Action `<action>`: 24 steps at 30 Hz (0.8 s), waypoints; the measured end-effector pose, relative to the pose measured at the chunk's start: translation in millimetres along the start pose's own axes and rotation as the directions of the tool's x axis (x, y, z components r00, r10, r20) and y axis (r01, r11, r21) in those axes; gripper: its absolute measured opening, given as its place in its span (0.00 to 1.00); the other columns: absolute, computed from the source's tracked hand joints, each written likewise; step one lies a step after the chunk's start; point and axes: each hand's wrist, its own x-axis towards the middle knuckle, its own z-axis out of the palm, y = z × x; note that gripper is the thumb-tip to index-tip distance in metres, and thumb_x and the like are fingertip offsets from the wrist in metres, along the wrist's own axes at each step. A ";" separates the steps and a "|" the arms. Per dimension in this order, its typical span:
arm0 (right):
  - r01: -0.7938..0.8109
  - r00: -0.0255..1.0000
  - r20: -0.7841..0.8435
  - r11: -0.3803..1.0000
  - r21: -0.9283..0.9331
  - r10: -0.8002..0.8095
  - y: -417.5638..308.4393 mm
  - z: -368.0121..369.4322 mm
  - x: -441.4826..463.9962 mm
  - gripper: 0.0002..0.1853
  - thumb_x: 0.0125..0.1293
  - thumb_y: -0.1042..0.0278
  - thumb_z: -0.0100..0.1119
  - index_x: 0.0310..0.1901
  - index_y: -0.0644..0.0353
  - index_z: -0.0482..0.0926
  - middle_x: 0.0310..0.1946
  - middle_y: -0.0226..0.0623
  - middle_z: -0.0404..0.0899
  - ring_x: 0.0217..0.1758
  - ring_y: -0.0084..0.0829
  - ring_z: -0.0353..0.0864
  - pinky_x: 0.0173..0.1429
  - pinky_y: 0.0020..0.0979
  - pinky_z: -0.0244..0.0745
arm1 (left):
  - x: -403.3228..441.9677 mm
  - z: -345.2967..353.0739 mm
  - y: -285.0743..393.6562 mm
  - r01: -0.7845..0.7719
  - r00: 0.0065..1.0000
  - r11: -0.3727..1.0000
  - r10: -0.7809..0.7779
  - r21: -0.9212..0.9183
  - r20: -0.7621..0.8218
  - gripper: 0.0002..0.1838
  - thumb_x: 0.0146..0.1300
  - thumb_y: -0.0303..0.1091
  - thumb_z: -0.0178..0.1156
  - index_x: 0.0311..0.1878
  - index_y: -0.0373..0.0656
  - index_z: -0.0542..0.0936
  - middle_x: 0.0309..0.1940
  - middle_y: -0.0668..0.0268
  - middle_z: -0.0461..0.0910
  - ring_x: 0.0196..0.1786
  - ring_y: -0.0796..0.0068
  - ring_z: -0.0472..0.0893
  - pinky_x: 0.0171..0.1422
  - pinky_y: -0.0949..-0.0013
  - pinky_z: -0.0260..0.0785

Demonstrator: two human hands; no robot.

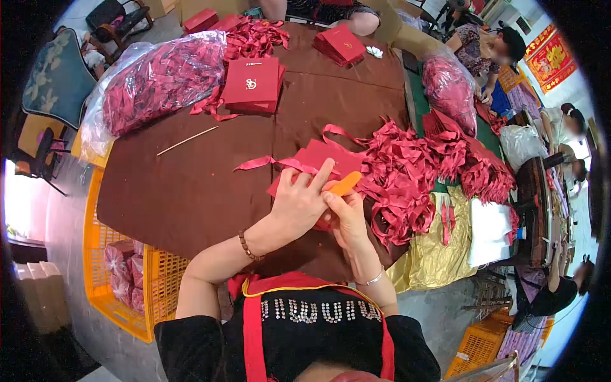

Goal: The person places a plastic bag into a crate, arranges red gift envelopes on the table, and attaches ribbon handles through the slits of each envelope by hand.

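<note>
My left hand (298, 202), with a brown bead bracelet on the wrist, is back up with its fingers spread. An orange finger cot (347, 183) appears to sit on its index finger. The thumb and fingers of my right hand (347, 216) pinch the lower end of this cot; a silver bangle is on that wrist. Beneath and beyond both hands lie red cards or flat pouches (323, 155), partly hidden. A red ribbon (254, 163) sticks out to their left. To the right is a large heap of red ribbons (401, 172).
A thin stick (188, 141) lies on the brown tabletop (191, 197). Beyond are stacked red boxes or pouches (252, 83), another stack (339, 44) and a plastic bag of red ribbons (162, 83). An orange crate (162, 280) stands at left. Several people work at the right.
</note>
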 end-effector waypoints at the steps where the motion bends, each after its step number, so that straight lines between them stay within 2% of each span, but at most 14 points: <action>1: 0.000 1.000 0.000 1.000 0.001 0.000 2.9 -3.0 1.6 0.08 0.59 0.71 0.60 0.39 0.61 0.76 0.28 0.24 0.76 0.22 0.14 0.69 0.27 0.16 0.65 | 0.0 0.5 -0.9 -0.001 1.000 1.000 0.001 0.000 0.001 0.13 0.49 0.38 0.56 0.38 0.45 0.80 0.59 0.58 0.69 0.40 0.68 0.76 0.49 0.56 0.60; 4: -0.067 0.995 0.072 0.996 -0.051 0.070 12.0 -8.1 -0.1 0.14 0.59 0.73 0.60 0.47 0.60 0.74 0.37 0.27 0.76 0.30 0.13 0.73 0.33 0.16 0.70 | -1.6 4.3 -1.9 0.022 0.998 1.000 -0.023 0.021 0.066 0.13 0.49 0.38 0.55 0.39 0.49 0.80 0.59 0.56 0.69 0.40 0.67 0.76 0.50 0.56 0.60; 6: 0.152 0.987 0.082 0.962 -0.225 -0.137 17.6 4.5 -2.5 0.23 0.57 0.75 0.61 0.55 0.61 0.68 0.44 0.30 0.74 0.36 0.14 0.72 0.40 0.17 0.69 | -0.3 7.1 -8.1 0.037 0.997 0.996 -0.042 0.084 0.060 0.16 0.50 0.39 0.55 0.45 0.55 0.80 0.58 0.52 0.68 0.38 0.66 0.76 0.50 0.57 0.60; 7: 0.152 0.987 0.085 0.963 -0.224 -0.136 16.8 6.0 -3.4 0.23 0.57 0.75 0.61 0.55 0.61 0.68 0.44 0.30 0.74 0.36 0.14 0.72 0.40 0.17 0.69 | 0.5 6.0 -10.0 0.039 0.997 0.995 -0.044 0.087 0.060 0.16 0.50 0.39 0.55 0.45 0.55 0.80 0.58 0.52 0.68 0.38 0.66 0.76 0.50 0.57 0.60; 9: 0.102 0.991 0.095 0.991 -0.085 -0.093 15.0 7.6 -5.8 0.30 0.54 0.78 0.63 0.59 0.62 0.63 0.52 0.36 0.68 0.49 0.22 0.70 0.47 0.23 0.69 | 3.1 1.9 -12.5 0.032 0.999 0.993 -0.036 0.116 0.037 0.21 0.52 0.38 0.55 0.51 0.63 0.78 0.57 0.50 0.68 0.37 0.65 0.76 0.51 0.56 0.60; 10: 0.057 0.998 0.011 0.969 -0.242 -0.056 9.9 2.2 -8.2 0.33 0.55 0.78 0.62 0.62 0.59 0.59 0.52 0.32 0.68 0.37 0.18 0.69 0.42 0.19 0.66 | 4.9 1.6 -13.2 0.068 0.997 0.995 -0.070 0.069 0.022 0.23 0.53 0.37 0.54 0.55 0.64 0.76 0.57 0.50 0.68 0.36 0.64 0.75 0.52 0.55 0.60; 11: 0.055 0.998 0.013 0.969 -0.242 -0.053 8.3 -0.5 -7.9 0.33 0.55 0.78 0.62 0.62 0.59 0.59 0.52 0.32 0.68 0.37 0.18 0.69 0.42 0.19 0.66 | 6.8 -1.4 -14.2 0.072 0.997 0.995 -0.073 0.070 0.022 0.23 0.53 0.37 0.54 0.55 0.64 0.76 0.57 0.50 0.68 0.36 0.64 0.75 0.52 0.55 0.60; 12: 0.285 0.943 -0.030 0.848 -0.446 -0.332 7.7 -2.5 -7.5 0.31 0.55 0.79 0.62 0.60 0.59 0.62 0.51 0.32 0.68 0.36 0.18 0.69 0.41 0.19 0.66 | 8.6 -5.9 -14.8 0.055 0.998 0.994 -0.058 0.097 0.038 0.23 0.53 0.36 0.54 0.55 0.64 0.76 0.57 0.50 0.68 0.36 0.64 0.75 0.53 0.55 0.60; 13: 0.449 0.810 -0.011 0.633 -0.631 -0.586 6.1 -5.7 -7.6 0.29 0.55 0.79 0.62 0.59 0.59 0.65 0.50 0.32 0.69 0.34 0.19 0.69 0.39 0.19 0.66 | 8.9 -8.3 -15.1 0.035 0.997 0.992 -0.042 0.122 0.057 0.23 0.53 0.36 0.54 0.56 0.64 0.76 0.57 0.50 0.68 0.36 0.64 0.75 0.53 0.55 0.60; 14: 0.552 0.642 0.280 0.177 -0.815 -0.713 -5.6 -15.1 -2.0 0.19 0.54 0.80 0.63 0.48 0.61 0.75 0.41 0.33 0.72 0.32 0.22 0.71 0.35 0.21 0.67 | 7.4 -2.0 -15.3 0.025 0.998 0.986 -0.035 0.163 0.059 0.20 0.52 0.36 0.55 0.51 0.59 0.79 0.57 0.51 0.69 0.36 0.65 0.75 0.54 0.53 0.60; 15: 0.551 0.642 0.278 0.177 -0.815 -0.714 -11.8 -13.2 1.9 0.19 0.54 0.80 0.63 0.48 0.61 0.75 0.41 0.33 0.72 0.32 0.22 0.71 0.35 0.21 0.67 | 7.0 -2.3 -14.8 0.024 0.998 0.986 -0.034 0.163 0.059 0.20 0.52 0.36 0.55 0.51 0.59 0.79 0.57 0.51 0.69 0.36 0.65 0.75 0.54 0.53 0.60; 18: 0.568 0.616 0.423 0.003 -0.823 -0.665 -24.9 -6.0 5.9 0.07 0.51 0.76 0.65 0.33 0.61 0.79 0.30 0.36 0.75 0.31 0.36 0.77 0.34 0.31 0.72 | 7.6 -2.9 -11.7 -0.045 0.989 0.980 0.017 0.195 0.145 0.13 0.52 0.36 0.55 0.42 0.54 0.81 0.57 0.52 0.70 0.35 0.65 0.75 0.55 0.50 0.59; 20: 0.568 0.618 0.453 -0.034 -0.822 -0.643 -28.8 -7.6 6.7 0.07 0.52 0.78 0.64 0.34 0.62 0.79 0.30 0.37 0.74 0.31 0.35 0.77 0.33 0.29 0.72 | 9.8 -5.9 -10.0 -0.028 0.988 0.972 -0.008 0.232 0.154 0.09 0.51 0.37 0.55 0.35 0.51 0.81 0.57 0.53 0.70 0.38 0.63 0.75 0.56 0.48 0.58; 24: 0.556 0.599 0.548 -0.189 -0.809 -0.584 -33.5 -4.4 8.1 0.08 0.52 0.80 0.64 0.35 0.63 0.78 0.31 0.38 0.73 0.31 0.35 0.76 0.32 0.29 0.72 | 13.0 -8.3 -11.1 -0.032 0.993 0.977 0.006 0.213 0.121 0.09 0.51 0.37 0.56 0.35 0.51 0.81 0.57 0.53 0.70 0.42 0.61 0.74 0.59 0.45 0.57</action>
